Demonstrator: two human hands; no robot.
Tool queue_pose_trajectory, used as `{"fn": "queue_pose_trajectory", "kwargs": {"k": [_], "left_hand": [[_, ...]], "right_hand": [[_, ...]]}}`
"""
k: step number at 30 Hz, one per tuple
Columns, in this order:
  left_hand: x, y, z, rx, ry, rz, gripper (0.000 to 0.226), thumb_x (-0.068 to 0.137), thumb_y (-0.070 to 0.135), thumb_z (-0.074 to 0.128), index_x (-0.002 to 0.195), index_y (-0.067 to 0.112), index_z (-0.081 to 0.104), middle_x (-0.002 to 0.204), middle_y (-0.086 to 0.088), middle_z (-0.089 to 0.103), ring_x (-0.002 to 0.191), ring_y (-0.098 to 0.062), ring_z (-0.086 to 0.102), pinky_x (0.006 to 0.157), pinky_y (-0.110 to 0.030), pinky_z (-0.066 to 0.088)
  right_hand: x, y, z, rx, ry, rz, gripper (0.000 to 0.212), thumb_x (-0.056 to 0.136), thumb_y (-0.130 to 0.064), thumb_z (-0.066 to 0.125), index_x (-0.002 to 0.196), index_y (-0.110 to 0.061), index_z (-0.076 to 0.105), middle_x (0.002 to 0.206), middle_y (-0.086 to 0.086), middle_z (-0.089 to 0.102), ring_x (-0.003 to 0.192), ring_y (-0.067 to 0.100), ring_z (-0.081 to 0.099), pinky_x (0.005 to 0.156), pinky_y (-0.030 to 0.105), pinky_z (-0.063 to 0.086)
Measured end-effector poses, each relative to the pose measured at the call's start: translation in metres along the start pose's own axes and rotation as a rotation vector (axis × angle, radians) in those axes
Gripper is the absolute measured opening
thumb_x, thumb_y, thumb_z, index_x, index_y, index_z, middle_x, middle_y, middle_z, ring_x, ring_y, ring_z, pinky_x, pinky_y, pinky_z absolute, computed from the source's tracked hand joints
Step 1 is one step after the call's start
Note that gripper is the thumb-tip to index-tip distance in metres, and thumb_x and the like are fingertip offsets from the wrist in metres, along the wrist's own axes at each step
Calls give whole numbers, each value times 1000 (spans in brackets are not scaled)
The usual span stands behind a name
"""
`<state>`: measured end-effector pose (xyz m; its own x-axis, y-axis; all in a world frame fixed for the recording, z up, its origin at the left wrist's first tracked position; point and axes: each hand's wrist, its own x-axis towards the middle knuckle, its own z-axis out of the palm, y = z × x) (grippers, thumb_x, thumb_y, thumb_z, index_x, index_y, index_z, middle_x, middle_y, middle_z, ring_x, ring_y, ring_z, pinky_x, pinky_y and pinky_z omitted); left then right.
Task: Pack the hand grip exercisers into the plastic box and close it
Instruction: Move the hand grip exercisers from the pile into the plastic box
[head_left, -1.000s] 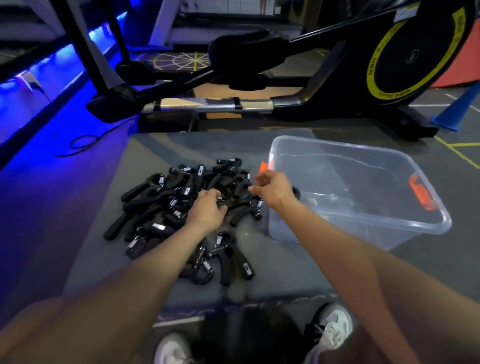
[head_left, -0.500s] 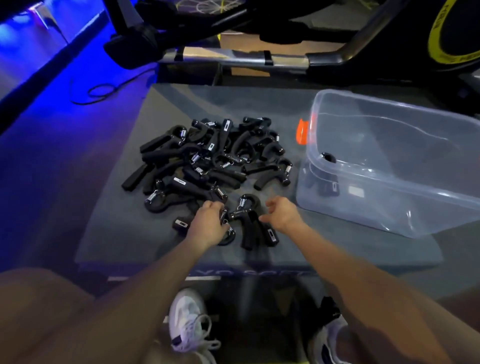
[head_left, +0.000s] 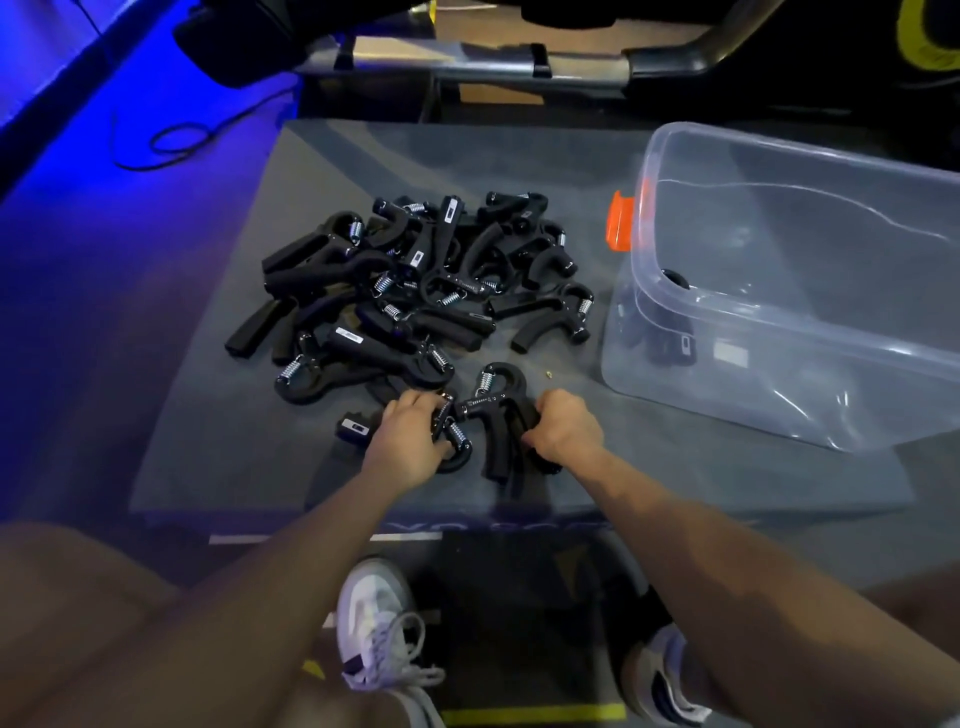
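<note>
Grey matting (head_left: 208, 457) carries a heap of black hand grip exercisers (head_left: 415, 291) at its centre, with the clear plastic box (head_left: 779, 332) lying lidless to the right, a few grips inside. At the near edge, the left hand (head_left: 410, 441) closes around one exerciser (head_left: 457, 441); the right hand (head_left: 563, 431) grips the handle of another (head_left: 493, 410).

A grey mat (head_left: 218, 457) covers the platform. White sneakers (head_left: 382, 623) stand below it. A black cable (head_left: 171, 143) loops on the blue-lit floor.
</note>
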<state>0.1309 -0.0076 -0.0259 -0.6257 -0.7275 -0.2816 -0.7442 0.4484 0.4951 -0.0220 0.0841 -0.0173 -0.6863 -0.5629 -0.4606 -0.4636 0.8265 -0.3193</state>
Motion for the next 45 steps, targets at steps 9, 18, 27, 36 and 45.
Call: {"fn": "queue_pose_trajectory", "kwargs": {"k": [9,18,27,36,45], "left_hand": [[-11,28,-49,1,116,34,50,83,16,64,130,13,47,133,-7,44,127,-26,38,106,-34,33],[-16,104,-129,12,272,141,52,86,18,61,134,13,43,137,-7,41,130,-25,35,106,-37,34],[27,211,-134,-35,277,285,45,87,16,60,130,13,48,133,-7,46,127,-26,40,105,-34,34],[101,275,-79,5,156,322,49,87,17,58,133,13,44,135,-7,43,127,-27,38,105,-37,35],[156,283,-53,6,240,228,48,87,3,47,133,12,39,133,-8,35,121,-29,33,103,-36,34]], "right_hand": [[-29,-27,-61,232,26,-64,17,73,-17,69,67,-13,54,92,12,67,87,31,69,80,44,58],[-60,-41,-167,472,174,-122,35,67,-11,82,98,-11,66,86,4,63,83,24,66,85,38,56],[-38,19,-254,660,308,29,24,70,-7,80,68,-13,57,81,8,64,73,24,60,75,34,53],[32,88,-270,691,291,223,23,71,-8,80,85,-7,61,83,11,64,67,24,62,62,28,51],[112,100,-224,639,236,295,14,67,-4,76,80,-2,69,80,14,69,75,28,70,63,32,57]]}}
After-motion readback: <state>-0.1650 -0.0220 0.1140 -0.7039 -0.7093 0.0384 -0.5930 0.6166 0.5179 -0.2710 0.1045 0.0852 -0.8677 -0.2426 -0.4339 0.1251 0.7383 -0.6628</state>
